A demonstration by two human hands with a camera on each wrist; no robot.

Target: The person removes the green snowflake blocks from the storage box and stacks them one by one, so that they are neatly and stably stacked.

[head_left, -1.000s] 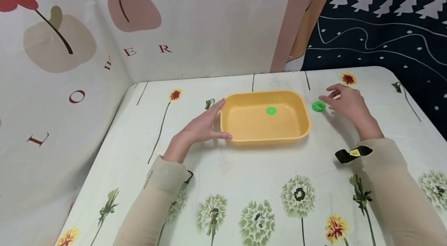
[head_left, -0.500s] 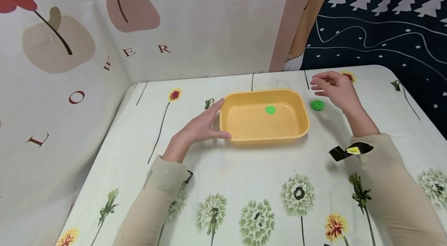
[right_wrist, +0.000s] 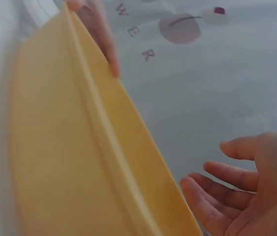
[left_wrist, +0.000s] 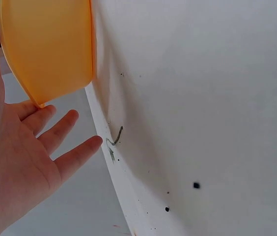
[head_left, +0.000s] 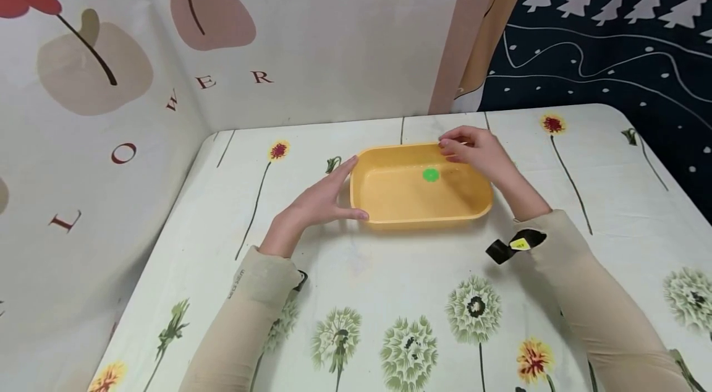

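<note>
A yellow plastic basin (head_left: 411, 219) stands on the table, with a small flat green disc (head_left: 431, 175) on its floor. My left hand (head_left: 317, 202) spans the basin's left end, thumb at the near corner and forefinger along the far one. Its other fingers spread out straight in the left wrist view. Over the basin's back right corner is my right hand (head_left: 479, 153), fingers loosely bent. The right wrist view shows nothing between those fingers. The green lump seen earlier on the table right of the basin is hidden behind my right hand and wrist.
A flower-printed cloth (head_left: 361, 281) covers the table. Behind it hangs a pale curtain (head_left: 334, 39) with printed letters, and a dark cloth (head_left: 601, 64) with white trees at the right. A black strap (head_left: 514, 247) sticks out at my right cuff.
My right hand has risen from beside the green lump and moved left over the basin's back right corner. My left hand and the basin have stayed in place.
</note>
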